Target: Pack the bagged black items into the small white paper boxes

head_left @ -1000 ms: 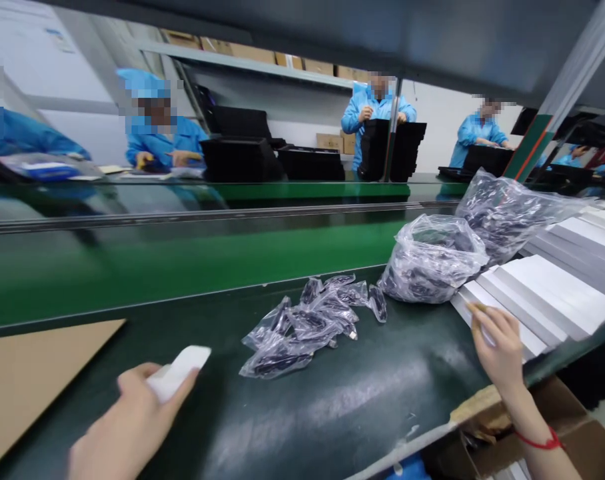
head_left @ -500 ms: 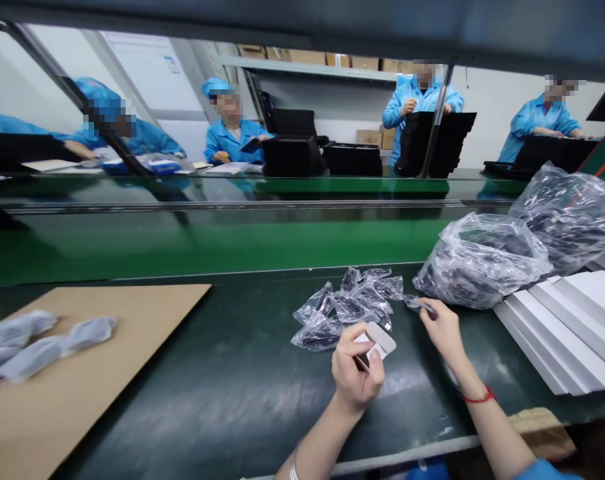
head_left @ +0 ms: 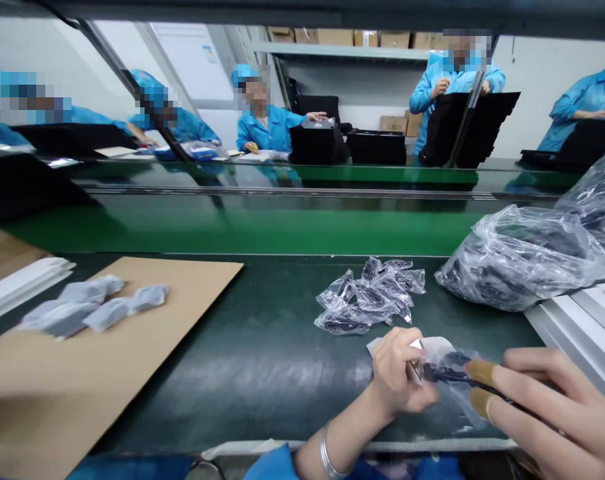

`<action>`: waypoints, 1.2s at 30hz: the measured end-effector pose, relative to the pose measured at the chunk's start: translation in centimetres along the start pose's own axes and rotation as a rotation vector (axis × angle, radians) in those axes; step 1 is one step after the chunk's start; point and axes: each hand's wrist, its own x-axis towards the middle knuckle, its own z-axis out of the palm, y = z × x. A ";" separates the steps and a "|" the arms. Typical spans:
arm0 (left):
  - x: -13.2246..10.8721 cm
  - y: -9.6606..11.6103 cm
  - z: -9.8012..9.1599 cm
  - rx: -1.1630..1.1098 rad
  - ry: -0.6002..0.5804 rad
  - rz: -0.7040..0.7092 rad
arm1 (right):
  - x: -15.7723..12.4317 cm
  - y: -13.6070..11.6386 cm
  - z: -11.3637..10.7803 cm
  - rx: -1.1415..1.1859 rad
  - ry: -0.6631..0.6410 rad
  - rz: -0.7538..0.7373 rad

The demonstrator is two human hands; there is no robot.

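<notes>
My left hand is wrapped round a small white box whose end faces right with its flap raised. From the right, my right hand, with tan covers on two fingertips, pinches a black cable in a clear plastic bag. The cable's near end is at the box's opening; how far inside it reaches I cannot tell. Just beyond my left hand lies a loose pile of bagged black cables on the dark green worktop.
A large clear bag of cables stands at the right, near stacked white boxes. On the left, a cardboard sheet bears several wrapped pieces. Beyond the green belt, people in blue work beside black cases.
My right hand has come back from beside the large bag, bringing a bagged cable up to the white box in my left hand. The view has turned somewhat left.
</notes>
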 end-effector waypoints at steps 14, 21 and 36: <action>-0.2 -0.5 -0.2 -0.039 0.050 0.045 | 6.9 -3.2 1.8 -0.238 -0.327 -0.477; -0.6 -1.2 0.1 -0.153 0.089 -0.032 | 7.6 -3.9 4.2 -0.232 -0.248 -0.442; -1.4 -1.2 0.2 -0.140 0.120 -0.027 | 3.1 -4.3 7.4 -0.138 0.181 -0.110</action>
